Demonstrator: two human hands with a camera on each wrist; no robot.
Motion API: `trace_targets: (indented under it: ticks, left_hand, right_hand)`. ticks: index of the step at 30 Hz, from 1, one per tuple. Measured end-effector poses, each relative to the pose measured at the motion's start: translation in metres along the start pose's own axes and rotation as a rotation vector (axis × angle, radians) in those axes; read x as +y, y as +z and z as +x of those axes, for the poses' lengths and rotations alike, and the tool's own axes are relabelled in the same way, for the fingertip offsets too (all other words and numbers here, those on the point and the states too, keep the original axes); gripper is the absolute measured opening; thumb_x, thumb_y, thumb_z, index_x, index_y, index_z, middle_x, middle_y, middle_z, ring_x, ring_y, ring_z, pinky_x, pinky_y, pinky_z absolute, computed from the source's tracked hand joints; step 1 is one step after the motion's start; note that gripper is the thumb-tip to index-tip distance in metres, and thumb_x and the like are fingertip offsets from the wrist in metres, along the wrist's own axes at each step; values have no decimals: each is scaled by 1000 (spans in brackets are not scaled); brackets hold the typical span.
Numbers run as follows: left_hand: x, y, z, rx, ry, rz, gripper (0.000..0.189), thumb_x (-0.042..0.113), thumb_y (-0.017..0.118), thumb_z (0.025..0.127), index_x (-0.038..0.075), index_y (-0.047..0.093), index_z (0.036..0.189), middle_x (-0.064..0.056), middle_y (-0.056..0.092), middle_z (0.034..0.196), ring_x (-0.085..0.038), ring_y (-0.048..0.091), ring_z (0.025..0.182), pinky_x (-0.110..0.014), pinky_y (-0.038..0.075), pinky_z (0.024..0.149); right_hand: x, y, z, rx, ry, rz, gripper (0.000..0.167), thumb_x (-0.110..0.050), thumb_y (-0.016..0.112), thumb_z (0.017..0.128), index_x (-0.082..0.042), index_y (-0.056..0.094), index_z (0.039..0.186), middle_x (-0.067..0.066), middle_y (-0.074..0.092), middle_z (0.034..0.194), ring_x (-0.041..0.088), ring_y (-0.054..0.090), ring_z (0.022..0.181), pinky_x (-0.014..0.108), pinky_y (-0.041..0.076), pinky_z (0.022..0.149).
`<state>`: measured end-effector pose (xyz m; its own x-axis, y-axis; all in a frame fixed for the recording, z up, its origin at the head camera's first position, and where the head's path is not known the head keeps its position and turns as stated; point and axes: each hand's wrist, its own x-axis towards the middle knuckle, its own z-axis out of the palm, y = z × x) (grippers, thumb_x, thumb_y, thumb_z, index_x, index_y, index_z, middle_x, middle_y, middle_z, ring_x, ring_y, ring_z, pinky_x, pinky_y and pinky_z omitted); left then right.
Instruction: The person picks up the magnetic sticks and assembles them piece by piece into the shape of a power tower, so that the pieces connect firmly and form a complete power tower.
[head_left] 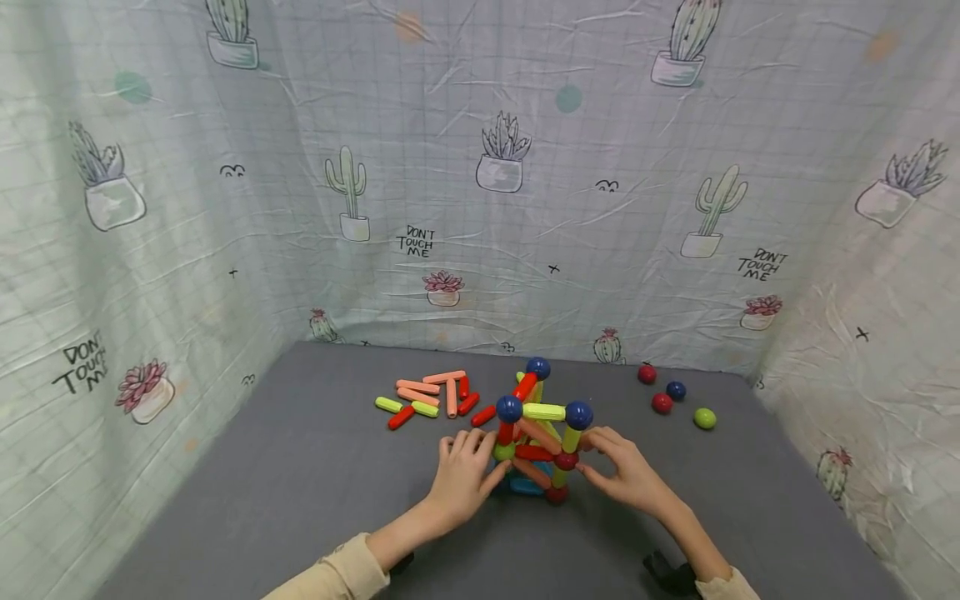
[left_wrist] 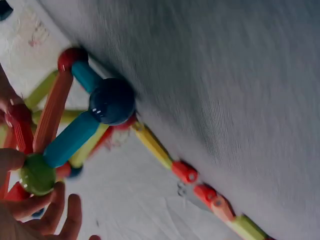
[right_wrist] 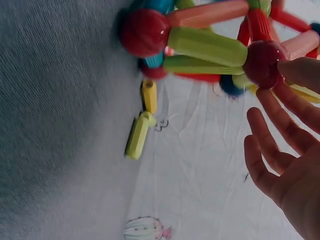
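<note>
A frame built of coloured sticks and balls stands on the grey table, with a yellow-green stick (head_left: 543, 412) and a blue ball (head_left: 579, 415) along its upper front. My left hand (head_left: 461, 479) pinches a green ball (left_wrist: 37, 174) at the frame's left side between thumb and fingers. On the right side, my right hand (head_left: 626, 471) pinches a dark red ball (right_wrist: 265, 64), its other fingers spread loosely below. Blue sticks (left_wrist: 72, 139) and another red ball (head_left: 557, 493) form the low part of the frame. Its rear side is partly hidden.
Loose orange sticks (head_left: 451, 398), red sticks (head_left: 401, 417) and yellow-green sticks (head_left: 388, 404) lie behind the left hand. At the back right are two red balls (head_left: 662, 403), a blue ball (head_left: 676, 390) and a green ball (head_left: 705, 417). A printed curtain (head_left: 555, 225) encloses the table.
</note>
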<state>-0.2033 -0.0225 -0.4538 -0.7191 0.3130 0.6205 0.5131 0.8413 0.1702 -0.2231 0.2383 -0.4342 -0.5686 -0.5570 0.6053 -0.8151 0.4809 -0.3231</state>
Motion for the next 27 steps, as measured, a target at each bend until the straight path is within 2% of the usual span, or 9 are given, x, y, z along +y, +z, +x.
trace_targets:
  ticks: [5,8,13,16,17,19,23,25,27]
  left_hand:
    - [-22,-2,17,-73,-68,-89,38,26,62,82,9,57,116,-6,59,98,-19,51,79,-31,27,66]
    - [-36,0,33,-146,-114,-249,39,18,61,84,7,54,120,-9,61,105,-22,56,82,-32,35,65]
    - [-56,7,56,-307,-146,-552,38,9,55,87,4,49,125,-15,58,116,-26,61,90,-35,49,69]
    - [-60,10,62,-366,-144,-609,38,10,52,89,7,47,127,-15,57,118,-26,60,92,-31,49,70]
    - [-60,10,63,-356,-145,-604,38,10,52,89,8,48,126,-14,58,116,-25,60,90,-30,49,67]
    - [-59,8,62,-277,-141,-567,35,8,53,88,9,51,123,-12,60,110,-21,60,85,-26,47,63]
    - [-50,-7,57,23,-101,-476,25,5,53,87,7,58,111,-7,62,90,-14,55,72,-26,44,58]
    - [-42,-16,54,167,-35,-440,21,7,53,87,7,60,107,-5,60,86,-12,52,72,-27,43,63]
    - [-31,-26,51,248,50,-410,21,14,52,89,6,60,107,-4,58,87,-12,50,74,-28,39,66]
  right_hand:
    - [-17,9,5,-28,-61,54,42,2,72,67,-8,59,106,-1,59,95,8,53,84,22,48,68]
    - [-28,17,8,-93,-57,60,47,-4,71,71,-8,56,115,1,59,104,10,52,89,24,48,71]
    - [-42,27,9,-271,5,48,62,-16,68,78,-13,41,133,1,54,121,13,50,101,28,48,79]
    - [-43,28,9,-290,2,51,62,-18,67,79,-15,39,135,0,53,123,13,52,103,29,48,80]
    - [-42,27,9,-263,-9,63,60,-16,67,79,-15,41,133,0,54,121,12,53,101,29,49,79]
    - [-34,22,8,-163,-25,68,51,-9,67,77,-13,50,124,-1,56,112,9,55,93,25,49,73]
    - [-3,7,6,57,15,-35,32,2,66,72,-13,61,100,-4,60,92,4,53,77,19,47,63]
    - [16,1,8,77,84,-145,26,0,67,72,-15,62,93,-5,60,87,5,53,76,21,47,63]
    - [36,0,11,30,139,-244,22,-3,68,73,-14,63,91,-3,60,86,9,53,77,25,48,64]
